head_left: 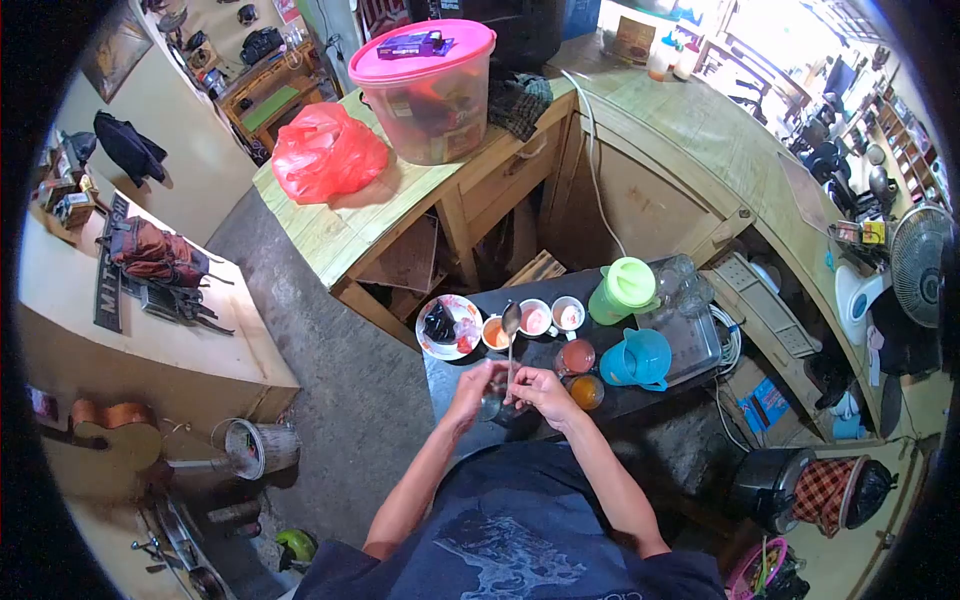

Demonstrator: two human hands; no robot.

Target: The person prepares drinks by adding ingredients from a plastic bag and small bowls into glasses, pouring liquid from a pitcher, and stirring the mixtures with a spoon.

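My right hand [543, 394] pinches the handle of a metal spoon [511, 319], which points upward with its bowl away from me. Beside it, my left hand [478, 392] is closed around what looks like a clear glass [490, 409], mostly hidden by the fingers. Just beyond the spoon stand a cup with orange contents [496, 334] and two white cups [535, 317] with pale pink contents. To the right of my hands are a glass of pink drink [575, 357] and a glass of orange drink [586, 391]. A patterned plate [428, 346] carries black and clear plastic bags.
On the dark low table, a light-green lidded pitcher [622, 293] and a blue pitcher [637, 360] stand right, near a metal tray [695, 345] and clear glasses [682, 283]. A wooden counter [345, 235] behind holds a red plastic bag [328, 155] and a pink-lidded tub [428, 110].
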